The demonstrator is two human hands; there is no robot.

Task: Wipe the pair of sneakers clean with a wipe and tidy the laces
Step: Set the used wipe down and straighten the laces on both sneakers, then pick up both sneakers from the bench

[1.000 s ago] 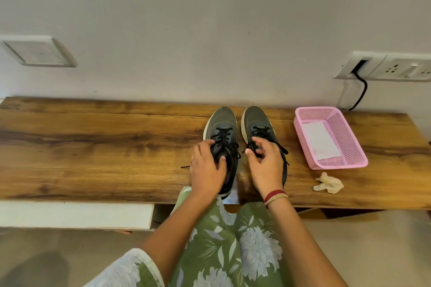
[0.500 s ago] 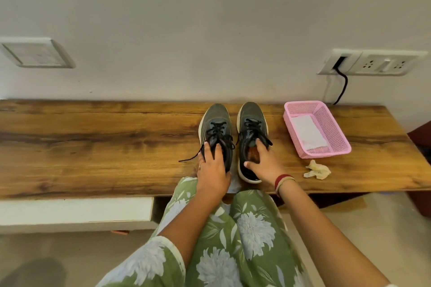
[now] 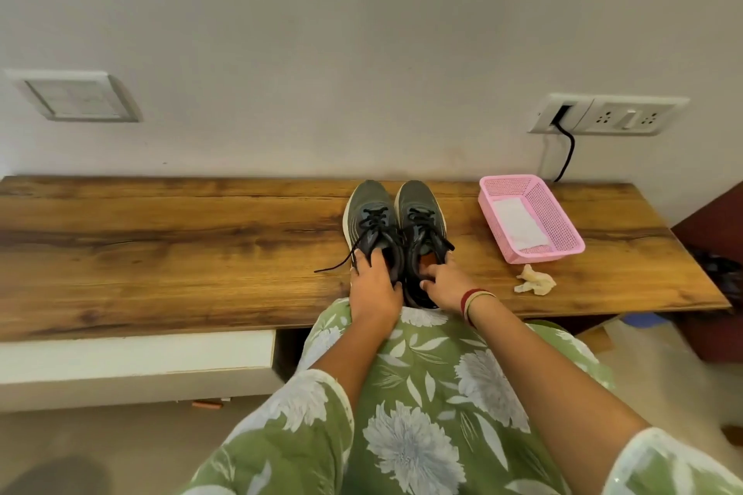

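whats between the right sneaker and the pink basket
Only bare tabletop lies between the right sneaker and the basket, as the head view shows. The crumpled wipe sits nearer the person, in front of the basket.

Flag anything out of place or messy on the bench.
Two things. A black lace trails loose from the left sneaker across the bench, untucked. A crumpled wipe lies on the bench in front of the pink basket, not in it. The right sneaker stands straight beside the left.
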